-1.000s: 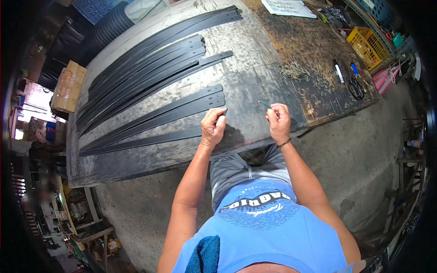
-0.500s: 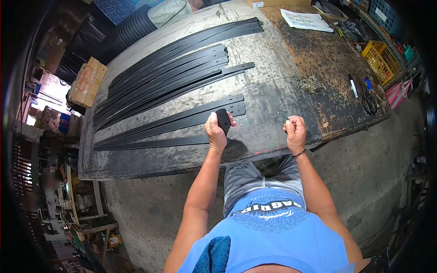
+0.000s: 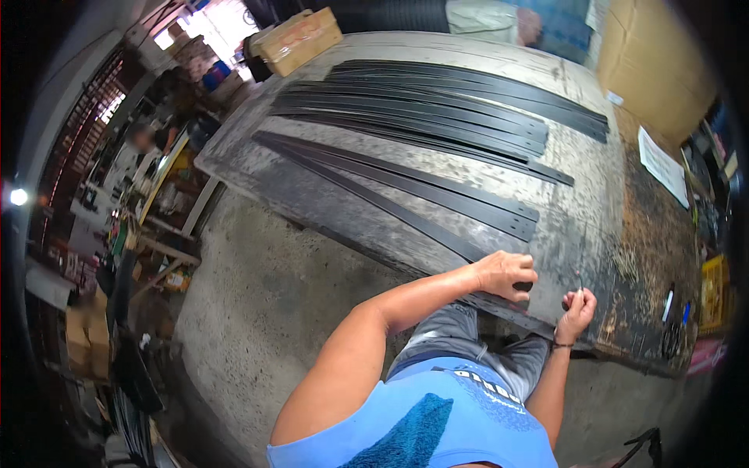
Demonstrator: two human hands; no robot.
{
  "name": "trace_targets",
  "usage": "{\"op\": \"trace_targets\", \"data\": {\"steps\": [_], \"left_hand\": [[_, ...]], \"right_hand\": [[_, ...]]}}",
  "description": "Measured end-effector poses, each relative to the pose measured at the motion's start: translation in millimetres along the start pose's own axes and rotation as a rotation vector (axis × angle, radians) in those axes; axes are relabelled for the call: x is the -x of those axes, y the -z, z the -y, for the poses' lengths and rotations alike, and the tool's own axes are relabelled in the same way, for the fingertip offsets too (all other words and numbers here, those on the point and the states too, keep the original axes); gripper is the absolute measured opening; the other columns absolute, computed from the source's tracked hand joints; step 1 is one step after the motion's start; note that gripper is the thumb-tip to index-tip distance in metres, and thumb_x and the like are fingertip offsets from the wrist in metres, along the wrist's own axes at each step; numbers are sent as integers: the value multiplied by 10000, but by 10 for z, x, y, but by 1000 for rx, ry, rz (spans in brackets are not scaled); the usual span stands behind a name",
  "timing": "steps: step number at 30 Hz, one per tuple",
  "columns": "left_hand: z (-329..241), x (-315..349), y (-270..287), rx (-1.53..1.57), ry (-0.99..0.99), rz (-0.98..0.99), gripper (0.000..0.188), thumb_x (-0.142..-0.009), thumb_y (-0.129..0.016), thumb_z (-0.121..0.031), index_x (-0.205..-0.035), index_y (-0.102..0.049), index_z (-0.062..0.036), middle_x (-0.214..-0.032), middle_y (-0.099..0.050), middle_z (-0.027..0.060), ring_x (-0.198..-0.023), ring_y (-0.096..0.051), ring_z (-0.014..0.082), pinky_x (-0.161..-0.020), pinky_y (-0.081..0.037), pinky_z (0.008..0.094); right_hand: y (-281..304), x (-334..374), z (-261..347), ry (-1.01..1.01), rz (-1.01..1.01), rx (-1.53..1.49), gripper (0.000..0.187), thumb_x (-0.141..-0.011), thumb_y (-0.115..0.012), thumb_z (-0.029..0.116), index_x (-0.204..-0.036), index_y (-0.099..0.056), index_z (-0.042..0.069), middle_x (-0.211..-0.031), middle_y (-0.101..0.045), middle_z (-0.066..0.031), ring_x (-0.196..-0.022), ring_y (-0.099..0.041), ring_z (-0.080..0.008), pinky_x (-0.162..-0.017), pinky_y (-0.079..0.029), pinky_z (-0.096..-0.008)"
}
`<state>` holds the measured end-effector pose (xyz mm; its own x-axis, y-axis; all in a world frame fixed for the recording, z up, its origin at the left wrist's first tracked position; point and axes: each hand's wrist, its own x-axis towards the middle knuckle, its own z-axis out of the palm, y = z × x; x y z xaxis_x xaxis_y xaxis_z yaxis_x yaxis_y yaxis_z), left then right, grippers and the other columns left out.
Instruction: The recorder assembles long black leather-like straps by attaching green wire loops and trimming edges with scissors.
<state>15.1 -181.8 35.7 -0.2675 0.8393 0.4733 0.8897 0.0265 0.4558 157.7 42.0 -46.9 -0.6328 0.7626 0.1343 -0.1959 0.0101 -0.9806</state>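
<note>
My left hand (image 3: 505,274) is closed around the end of a long flat black strip (image 3: 437,235) at the table's front edge. Its back faces up and the fingers curl over, so most of that end is hidden. To its right, my right hand (image 3: 576,313) is pinched closed with thumb and fingers together. Something thin and dark seems to stick up from the pinch, too small to make out. Just beyond my left hand lie more black strips (image 3: 499,214) with holes near their rounded ends.
Farther back on the worn table (image 3: 577,234) lie bundles of black strips (image 3: 468,125). A tangle of thin ties (image 3: 626,261), a marker (image 3: 669,303) and paper sheets (image 3: 662,168) are at the right. Cardboard boxes (image 3: 300,40) stand at the back; another person (image 3: 144,140) is far left.
The view has swung left, so the table appears shifted right. My left hand has turned over, back up, and lowered the strip's end near the table edge. My right hand stays closed.
</note>
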Motion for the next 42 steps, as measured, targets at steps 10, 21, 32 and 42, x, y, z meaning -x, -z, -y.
{"op": "trace_targets", "data": {"steps": [10, 21, 32, 42], "left_hand": [[725, 304, 608, -414, -70, 11, 502, -707, -737, -527, -1094, -646, -222, -780, -540, 37, -698, -622, 236, -566, -522, 359], [1054, 196, 434, -439, 440, 110, 972, -646, -716, -707, -1440, -448, -215, -1523, -341, 151, -1435, -239, 366, -1150, -150, 592], [1514, 32, 544, -243, 381, 57, 768, -760, -663, -648, -1345, -558, -162, -1441, -457, 182, -1388, -356, 345, -1156, -226, 500], [2497, -612, 889, -553, 877, 159, 401, -932, -563, -383, -1217, -563, -101, -1238, -564, 159, -1255, -480, 314, -1058, -342, 509]], "right_hand": [[-47, 21, 189, 25, -39, 92, 147, -985, -536, 107, -1102, -551, 19, -1051, -560, -62, -800, -610, -131, -693, -544, -269], [-207, 38, 282, 76, -19, 69, 84, -968, -541, 79, -952, -537, -3, -1067, -534, -67, -751, -614, -105, -652, -559, -255], [-168, 61, 179, 53, -1, 36, 71, -971, -526, 76, -982, -533, 7, -1082, -520, -69, -768, -591, -103, -657, -542, -255], [-162, 31, 124, 39, -5, 133, 70, -978, -517, 89, -965, -530, 21, -1007, -526, -52, -728, -570, -89, -621, -521, -240]]}}
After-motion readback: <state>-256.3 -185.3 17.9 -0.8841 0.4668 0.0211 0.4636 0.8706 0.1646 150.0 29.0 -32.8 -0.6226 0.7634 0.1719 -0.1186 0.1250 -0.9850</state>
